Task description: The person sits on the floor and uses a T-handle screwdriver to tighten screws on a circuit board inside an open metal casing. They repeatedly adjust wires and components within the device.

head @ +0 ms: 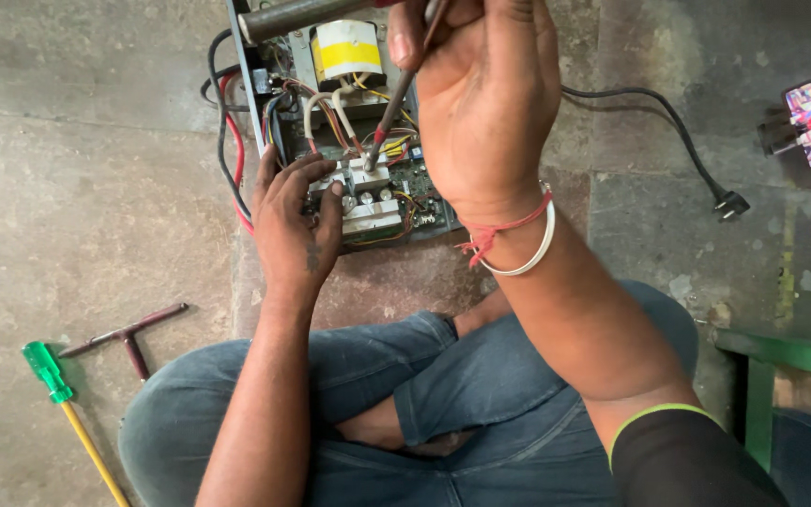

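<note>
Two hands were seen over an opened electrical unit [349, 122] on the floor: the left hand [295, 221] was pressed flat on its circuit board, while a screwdriver [394, 108], angled down-left toward the board, was gripped by the right hand [485, 103].

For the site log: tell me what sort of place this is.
Probably an informal electrical repair spot on a bare concrete floor: an opened circuit unit is under both hands, with a T-handled tool and green-handled screwdriver lying nearby.
</note>
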